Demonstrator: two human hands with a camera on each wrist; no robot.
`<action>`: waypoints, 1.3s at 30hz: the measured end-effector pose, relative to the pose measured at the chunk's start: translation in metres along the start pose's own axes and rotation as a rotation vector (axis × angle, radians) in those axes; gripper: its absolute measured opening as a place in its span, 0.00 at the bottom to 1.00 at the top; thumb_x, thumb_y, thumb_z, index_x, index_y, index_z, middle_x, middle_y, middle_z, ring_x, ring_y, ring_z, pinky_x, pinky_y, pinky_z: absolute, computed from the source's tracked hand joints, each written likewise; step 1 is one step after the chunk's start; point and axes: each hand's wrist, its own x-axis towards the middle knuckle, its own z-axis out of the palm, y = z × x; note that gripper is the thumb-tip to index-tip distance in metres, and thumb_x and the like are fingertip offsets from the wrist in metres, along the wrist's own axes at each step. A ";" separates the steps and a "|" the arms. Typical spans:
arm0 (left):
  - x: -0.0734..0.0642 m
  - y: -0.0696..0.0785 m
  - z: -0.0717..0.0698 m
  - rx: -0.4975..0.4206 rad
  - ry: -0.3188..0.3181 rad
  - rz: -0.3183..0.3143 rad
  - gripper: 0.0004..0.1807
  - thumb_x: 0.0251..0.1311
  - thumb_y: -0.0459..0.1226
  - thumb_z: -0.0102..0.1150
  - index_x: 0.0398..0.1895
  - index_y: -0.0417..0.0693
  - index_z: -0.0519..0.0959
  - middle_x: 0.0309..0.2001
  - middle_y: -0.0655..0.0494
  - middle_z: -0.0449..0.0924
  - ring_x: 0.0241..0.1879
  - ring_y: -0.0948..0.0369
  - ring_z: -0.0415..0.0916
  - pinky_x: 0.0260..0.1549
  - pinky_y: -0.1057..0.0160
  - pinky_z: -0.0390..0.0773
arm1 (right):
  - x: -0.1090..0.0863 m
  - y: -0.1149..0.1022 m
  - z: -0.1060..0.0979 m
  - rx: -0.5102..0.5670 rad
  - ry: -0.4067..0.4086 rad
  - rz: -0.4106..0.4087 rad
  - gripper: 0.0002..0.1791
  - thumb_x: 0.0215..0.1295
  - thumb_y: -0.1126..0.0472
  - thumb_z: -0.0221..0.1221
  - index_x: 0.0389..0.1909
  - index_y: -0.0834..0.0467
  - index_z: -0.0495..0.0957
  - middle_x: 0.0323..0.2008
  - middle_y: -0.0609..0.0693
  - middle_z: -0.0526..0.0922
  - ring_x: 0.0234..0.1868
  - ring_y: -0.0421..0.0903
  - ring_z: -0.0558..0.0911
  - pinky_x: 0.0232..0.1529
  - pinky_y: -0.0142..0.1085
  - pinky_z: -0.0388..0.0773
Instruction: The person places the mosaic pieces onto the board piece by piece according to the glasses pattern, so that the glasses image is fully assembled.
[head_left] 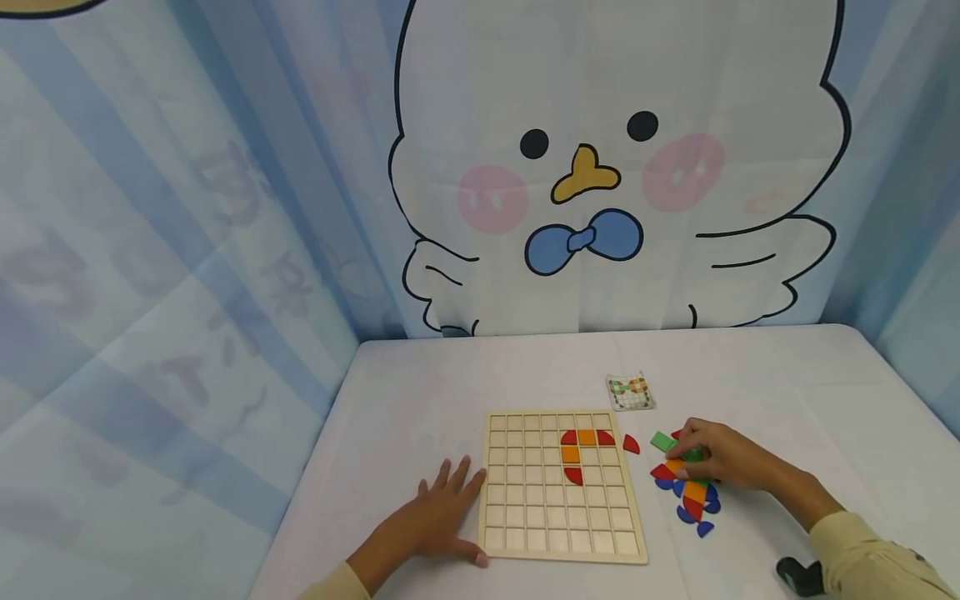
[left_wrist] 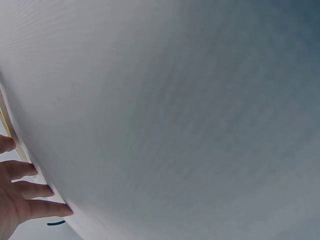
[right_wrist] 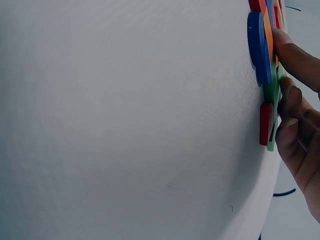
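Observation:
A wooden grid board [head_left: 525,500] lies on the table, holding orange squares [head_left: 571,455] and red quarter-round pieces [head_left: 573,476] in its upper right cells. My left hand [head_left: 442,512] rests at the board's left edge, fingers spread, thumb by the lower left corner. My right hand [head_left: 723,457] is over a loose pile right of the board, its thumb and forefinger apart beside an orange square [head_left: 675,467]. In the right wrist view the thumb [right_wrist: 297,57] touches the pile's edge. Whether it pinches a piece cannot be told. Blue round-edged pieces [right_wrist: 256,42] and a green square [head_left: 662,442] lie there.
A small patterned card [head_left: 631,392] lies beyond the board's top right corner. A lone red piece [head_left: 632,444] sits between board and pile. Near my right sleeve is a dark object [head_left: 799,577]. Printed curtains [head_left: 592,292] stand behind the white table [head_left: 420,383].

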 end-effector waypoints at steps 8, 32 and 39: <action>0.001 -0.002 0.002 0.005 0.001 -0.001 0.66 0.41 0.74 0.65 0.81 0.55 0.52 0.81 0.41 0.45 0.77 0.34 0.44 0.62 0.26 0.62 | 0.000 -0.005 0.000 -0.020 -0.006 0.009 0.08 0.58 0.50 0.71 0.38 0.44 0.87 0.38 0.41 0.77 0.40 0.39 0.76 0.41 0.25 0.79; 0.001 -0.001 0.001 0.020 0.003 0.010 0.66 0.41 0.74 0.64 0.81 0.54 0.52 0.80 0.40 0.45 0.77 0.33 0.45 0.61 0.26 0.64 | 0.000 -0.009 0.006 0.095 -0.013 0.079 0.18 0.63 0.53 0.68 0.51 0.55 0.82 0.33 0.45 0.75 0.32 0.39 0.73 0.32 0.28 0.74; -0.001 0.001 -0.002 0.016 0.004 0.012 0.66 0.41 0.73 0.65 0.81 0.53 0.52 0.80 0.39 0.45 0.77 0.33 0.45 0.61 0.26 0.64 | 0.002 -0.014 0.006 0.128 -0.013 0.048 0.16 0.66 0.54 0.66 0.51 0.56 0.83 0.34 0.45 0.78 0.31 0.38 0.74 0.31 0.28 0.76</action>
